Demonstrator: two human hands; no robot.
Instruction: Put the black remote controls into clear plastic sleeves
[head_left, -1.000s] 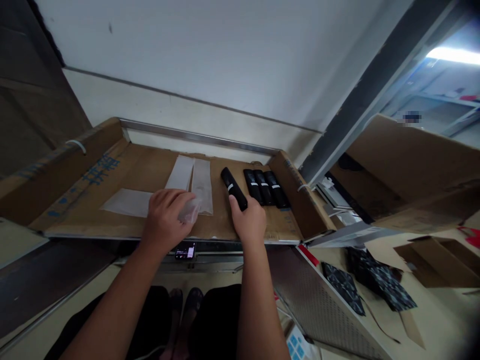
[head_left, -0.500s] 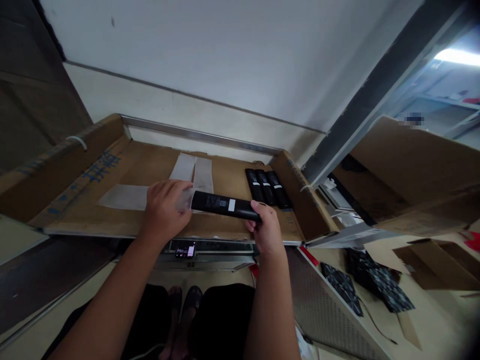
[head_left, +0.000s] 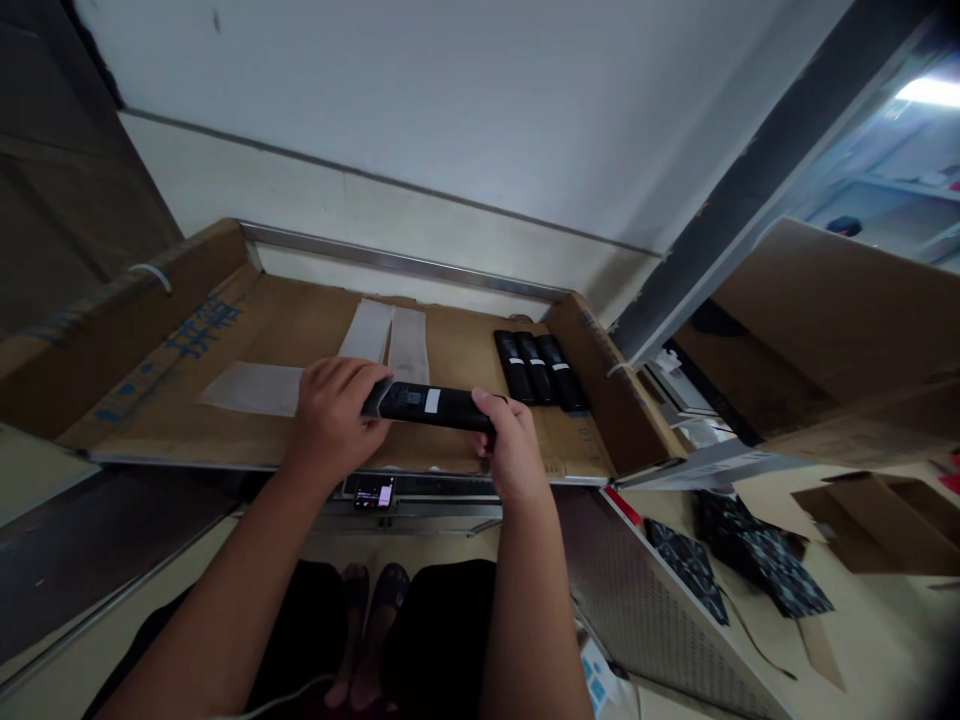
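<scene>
A person's two bare hands meet over a cardboard-lined desk (head_left: 480, 345). The right hand (head_left: 510, 455) grips one end of a black remote control (head_left: 431, 405), fingers curled around it. The left hand (head_left: 330, 425) has its fingers closed on the remote's other end, along with a clear plastic sleeve (head_left: 373, 398). Three more black remotes (head_left: 538, 370) lie side by side nearby, to the right.

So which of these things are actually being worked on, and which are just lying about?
In use:
- black remote, held by the right hand
- clear sleeve, in the grip of the left hand, at the remote's left end

Lying about:
- three black remotes, side by side
- flat clear bags
- small lit screen
- dark patterned cloths
</scene>
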